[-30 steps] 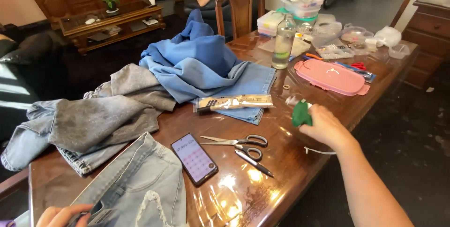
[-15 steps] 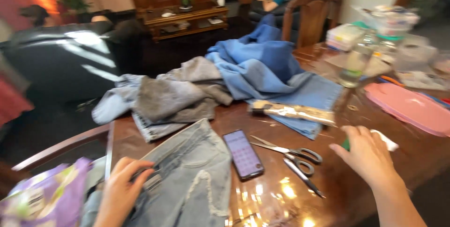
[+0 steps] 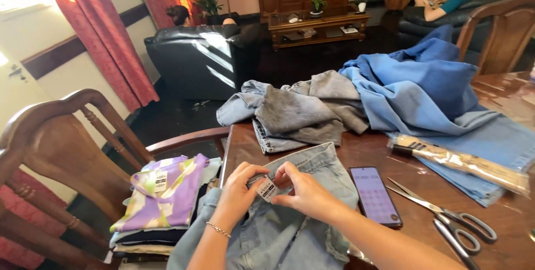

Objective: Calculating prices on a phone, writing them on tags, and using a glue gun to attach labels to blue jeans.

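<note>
A pair of light blue jeans (image 3: 290, 231) lies at the near edge of the dark wooden table (image 3: 368, 153). A small white label tag (image 3: 268, 190) sits at the jeans' waistband. My left hand (image 3: 238, 195) and my right hand (image 3: 304, 191) both pinch this tag between their fingertips, one on each side. A thin bracelet circles my left wrist. A smartphone (image 3: 374, 196) with a lit screen lies just right of the jeans.
Scissors (image 3: 446, 217) lie right of the phone, and a long clear packet (image 3: 460, 161) beyond them. Grey jeans (image 3: 301, 111) and blue denim (image 3: 429, 89) are heaped further back. A wooden chair (image 3: 72, 153) on the left carries folded clothes (image 3: 164, 195). People sit on sofas behind.
The view has swung left. My right hand came over from the table's right side and my left hand rose; both now grip the tag on the light jeans. The green item is gone from view.
</note>
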